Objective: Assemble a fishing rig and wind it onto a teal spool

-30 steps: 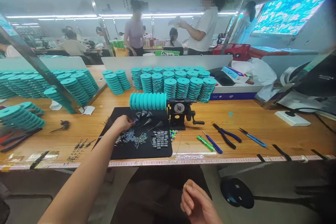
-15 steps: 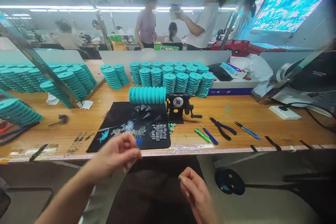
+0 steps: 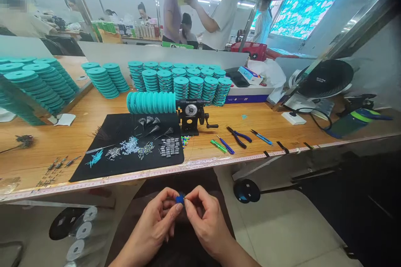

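Your left hand [image 3: 158, 221] and right hand [image 3: 208, 221] meet over your dark lap [image 3: 188, 246], just in front of the table [image 3: 266, 112] and below its front edge. Your left thumb and forefinger hold a small blue piece [image 3: 179, 198] in a narrow pinch, your other fingers curled in behind. Your right thumb and forefinger are drawn close at the right side of the piece; I cannot tell whether they grip it or something thin at their tips. The piece sits between your two hands, clear of the table.

Beyond your hands, the black mat [image 3: 115, 127] lies at an angle. On it, left to right, you have turquoise sticks [image 3: 95, 157], a heap of clear bits [image 3: 130, 145] and rows of grey cylinders [image 3: 169, 147], with wire loops [image 3: 149, 120] farther back. Coloured beads [image 3: 185, 140] lie just beside the mat's right edge. A row of turquoise spools [image 3: 151, 103] is mounted on the cranked winder [image 3: 191, 112], and more spools stand in stacks [image 3: 181, 88] behind it.

To the right lie a green tool [image 3: 218, 146], a blue screwdriver [image 3: 226, 145], pliers [image 3: 238, 137] and blue tweezers [image 3: 262, 137]. A measuring tape [image 3: 219, 162] runs along the front edge.
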A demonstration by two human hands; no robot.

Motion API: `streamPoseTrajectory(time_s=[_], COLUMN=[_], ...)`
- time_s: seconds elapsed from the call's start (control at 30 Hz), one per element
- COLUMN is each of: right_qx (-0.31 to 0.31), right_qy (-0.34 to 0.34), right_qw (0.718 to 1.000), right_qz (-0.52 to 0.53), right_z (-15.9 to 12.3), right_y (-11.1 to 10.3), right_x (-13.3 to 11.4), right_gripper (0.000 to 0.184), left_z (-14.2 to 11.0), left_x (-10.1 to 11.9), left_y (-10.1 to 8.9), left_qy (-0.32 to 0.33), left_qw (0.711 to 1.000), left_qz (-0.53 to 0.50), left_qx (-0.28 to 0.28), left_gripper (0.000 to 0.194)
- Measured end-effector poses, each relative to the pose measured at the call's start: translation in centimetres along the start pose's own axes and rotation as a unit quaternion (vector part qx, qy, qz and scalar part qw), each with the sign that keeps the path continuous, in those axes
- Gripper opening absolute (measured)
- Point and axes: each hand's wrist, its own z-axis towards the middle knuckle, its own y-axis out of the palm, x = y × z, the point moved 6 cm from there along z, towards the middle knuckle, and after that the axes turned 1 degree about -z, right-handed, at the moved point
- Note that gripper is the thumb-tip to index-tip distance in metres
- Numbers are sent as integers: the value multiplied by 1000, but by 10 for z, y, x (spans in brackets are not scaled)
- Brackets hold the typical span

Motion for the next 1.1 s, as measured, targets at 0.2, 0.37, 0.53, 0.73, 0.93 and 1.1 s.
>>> streamPoseTrajectory(time_s=[0.2,0.37,0.53,0.73,0.93,1.1], right_qx=[27,15,26,-7,2,-11], right_qy=[9,1,-18,3,-2,22], right_qw=[999,999,994,993,995,997], right_qz=[41,-31,-107,-115,-97,-67], right_z=[5,9,10,9,9,8], right_y=[-16,-16,-10,-6,-7,-3], right_x=[1,-3,-5,0,-6,0], right_gripper=[20,17,13,12,13,12], left_z=[-1,-2,-3,-2,-2,-4], left_x=[-5,-3,6,2,4,12], left_y=[-3,-5,-11,-15,-16,-13], left_qy=[14,35,57,54,48,44], left_qw=[999,997,991,991,991,996], left_qz=[9,36,92,90,64,10], left_qx=[31,53,73,86,110,82], left_gripper=[27,23,24,24,25,27])
